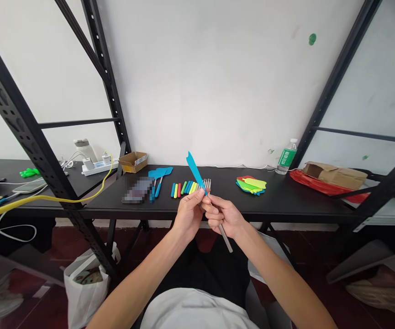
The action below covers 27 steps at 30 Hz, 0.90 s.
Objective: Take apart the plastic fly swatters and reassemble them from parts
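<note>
Blue paddle head point(195, 168) stands tilted above the two joined hands, its notched end up and leaning toward the left, its narrow end going down between the fingertips. The left hand point(189, 212) pinches that narrow end between thumb and fingers; the right hand point(225, 214), touching it, has its fingers wrapped around a metal rod point(225, 239), which sticks out below the palm, before the edge of the black table point(218, 201). Fingers cover the spot where head and rod come together, so whether they are joined cannot be told.

At the table's back left sits an open cardboard box point(132, 165), its inside hard to see. The white bag point(86, 304) on the floor holds something patterned, too dim to identify. A green-labelled bottle point(287, 157) stands capped by the wall.

The hands partly hide a row of metal rods beside coloured handles point(184, 188). A pixelated patch point(137, 189) obscures an object near the blue paddles point(160, 172).
</note>
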{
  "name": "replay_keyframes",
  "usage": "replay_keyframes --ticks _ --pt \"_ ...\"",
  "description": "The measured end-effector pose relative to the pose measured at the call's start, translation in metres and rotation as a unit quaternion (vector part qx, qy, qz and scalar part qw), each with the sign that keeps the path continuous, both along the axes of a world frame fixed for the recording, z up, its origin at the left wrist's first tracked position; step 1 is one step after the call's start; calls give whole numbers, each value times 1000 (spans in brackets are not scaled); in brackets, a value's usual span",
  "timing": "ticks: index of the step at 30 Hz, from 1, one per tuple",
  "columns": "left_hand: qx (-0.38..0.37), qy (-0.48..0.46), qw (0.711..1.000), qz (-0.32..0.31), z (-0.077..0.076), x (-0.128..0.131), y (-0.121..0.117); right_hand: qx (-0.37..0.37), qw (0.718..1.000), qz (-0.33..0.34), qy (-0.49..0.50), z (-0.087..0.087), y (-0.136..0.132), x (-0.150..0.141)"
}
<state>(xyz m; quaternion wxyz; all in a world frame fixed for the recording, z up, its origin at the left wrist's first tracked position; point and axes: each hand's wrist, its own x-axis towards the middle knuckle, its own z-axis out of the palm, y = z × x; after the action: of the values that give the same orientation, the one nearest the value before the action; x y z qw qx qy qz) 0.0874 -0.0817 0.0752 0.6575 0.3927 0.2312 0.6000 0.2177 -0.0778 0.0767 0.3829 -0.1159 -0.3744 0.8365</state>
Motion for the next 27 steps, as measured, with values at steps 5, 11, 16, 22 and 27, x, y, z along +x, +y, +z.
replay_keyframes --ticks 5,11,16,22,27 --pt "-9 -7 999 31 1 3 -7 31 998 -42 -26 0 -2 -3" --pt "1 -9 998 55 1 3 -6 99 984 -127 -71 -6 -1 -11" --pt "-4 -70 993 99 1 -3 4 158 967 -170 -109 -13 2 -14" --pt "10 -139 972 189 17 -28 15 129 960 -212 -130 -13 10 -7" --pt "29 -145 964 221 29 -47 18 67 939 -313 -126 -27 53 15"
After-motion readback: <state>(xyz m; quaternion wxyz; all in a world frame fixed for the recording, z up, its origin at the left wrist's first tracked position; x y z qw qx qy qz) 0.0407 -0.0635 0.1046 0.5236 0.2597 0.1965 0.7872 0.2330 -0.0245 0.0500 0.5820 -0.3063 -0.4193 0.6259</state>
